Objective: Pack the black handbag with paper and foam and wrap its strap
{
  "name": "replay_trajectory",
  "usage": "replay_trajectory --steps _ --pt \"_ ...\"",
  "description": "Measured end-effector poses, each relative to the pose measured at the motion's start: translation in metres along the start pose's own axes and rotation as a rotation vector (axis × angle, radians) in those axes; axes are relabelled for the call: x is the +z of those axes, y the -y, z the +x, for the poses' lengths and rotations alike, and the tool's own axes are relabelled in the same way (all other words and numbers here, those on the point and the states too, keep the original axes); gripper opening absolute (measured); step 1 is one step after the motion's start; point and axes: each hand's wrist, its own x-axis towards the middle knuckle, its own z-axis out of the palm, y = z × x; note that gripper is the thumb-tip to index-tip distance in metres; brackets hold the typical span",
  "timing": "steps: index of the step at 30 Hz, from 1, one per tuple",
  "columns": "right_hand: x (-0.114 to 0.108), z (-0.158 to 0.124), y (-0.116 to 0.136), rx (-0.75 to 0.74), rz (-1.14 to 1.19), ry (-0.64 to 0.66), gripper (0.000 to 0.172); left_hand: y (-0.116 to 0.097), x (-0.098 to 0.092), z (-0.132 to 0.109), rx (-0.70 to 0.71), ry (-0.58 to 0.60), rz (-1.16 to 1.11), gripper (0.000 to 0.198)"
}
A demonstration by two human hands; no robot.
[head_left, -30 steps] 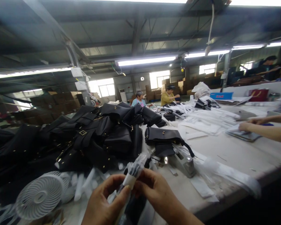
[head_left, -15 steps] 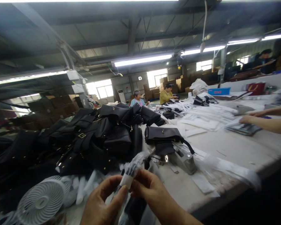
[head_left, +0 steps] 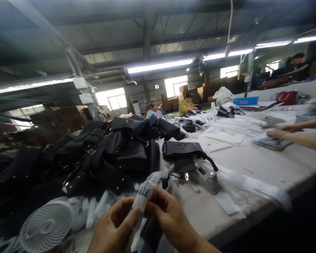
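In front of me, my left hand (head_left: 114,225) pinches a narrow strap in thin translucent white wrapping (head_left: 149,184), thumb on top at a white band. My right hand (head_left: 171,218) grips the same wrapped strap from the other side, its fingertips close to the left thumb. The loose crinkled end of the wrapping sticks up beyond my fingers. Below the hands a dark piece (head_left: 150,232) shows, partly hidden by them. Just past my right hand, a black handbag (head_left: 183,150) with a gold clasp lies by a grey tape dispenser (head_left: 206,179).
A large pile of black handbags (head_left: 131,156) fills the left. A white fan (head_left: 47,226) stands at the near left. White wrapped strips (head_left: 263,188) lie along the table edge. At right, a co-worker's hands (head_left: 281,133) rest on flat grey pieces; two people sit farther back.
Both hands and the wrapped strap have shifted slightly left, still gripped the same way. The co-worker's hands at right have moved a little left over the grey pieces.
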Motion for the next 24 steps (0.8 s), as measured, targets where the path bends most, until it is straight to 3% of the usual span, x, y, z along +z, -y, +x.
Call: replay_trajectory --steps 4,10,17,22,24 --pt "0.001 -0.001 0.000 -0.024 0.022 -0.039 0.025 0.000 0.000 -0.001 -0.049 0.040 -0.029 0.048" --pt "0.003 0.000 -0.005 -0.079 -0.201 -0.178 0.014 0.003 0.005 0.000 0.040 0.005 0.055 0.048" --pt "-0.004 -0.002 0.009 -0.054 -0.465 -0.122 0.007 0.003 0.001 0.003 0.022 -0.002 -0.006 0.045" --pt "-0.005 -0.008 0.006 0.106 -0.058 -0.138 0.059 0.001 0.007 -0.005 0.021 0.007 -0.066 0.049" --pt "-0.004 -0.003 0.002 0.146 0.005 -0.133 0.069 -0.002 0.012 -0.008 0.049 -0.013 -0.032 0.045"
